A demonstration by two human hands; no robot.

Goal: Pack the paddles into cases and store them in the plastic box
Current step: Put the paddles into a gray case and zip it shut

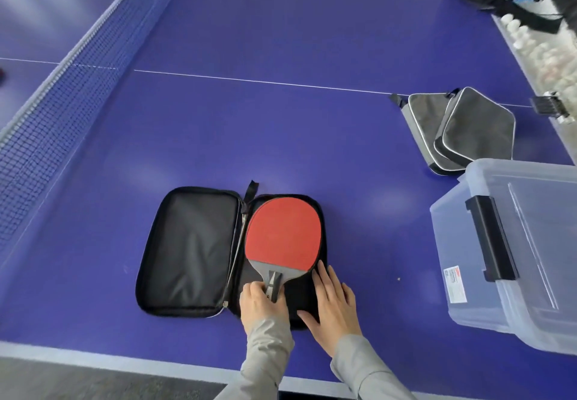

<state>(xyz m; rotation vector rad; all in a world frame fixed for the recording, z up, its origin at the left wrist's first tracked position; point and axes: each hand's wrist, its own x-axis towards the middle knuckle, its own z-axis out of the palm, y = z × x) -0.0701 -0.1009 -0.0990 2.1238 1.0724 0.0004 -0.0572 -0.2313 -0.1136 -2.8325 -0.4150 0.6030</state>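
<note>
Red-faced paddle (282, 234) lies in the right half of the open case (190, 249); judged light and stiff, best held by the handle, where the left hand (262, 301) clamps its fingers; right hand (332, 302) presses the soft case, fingers straight.

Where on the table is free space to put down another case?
Widest bare table: between the net, the open case and the two closed cases. Narrower: between the open case and the plastic box. Crowded: the far right edge.

One paddle (282, 234) — three cases (187, 249) (418, 115) (477, 127) — one plastic box (530, 227)
</note>
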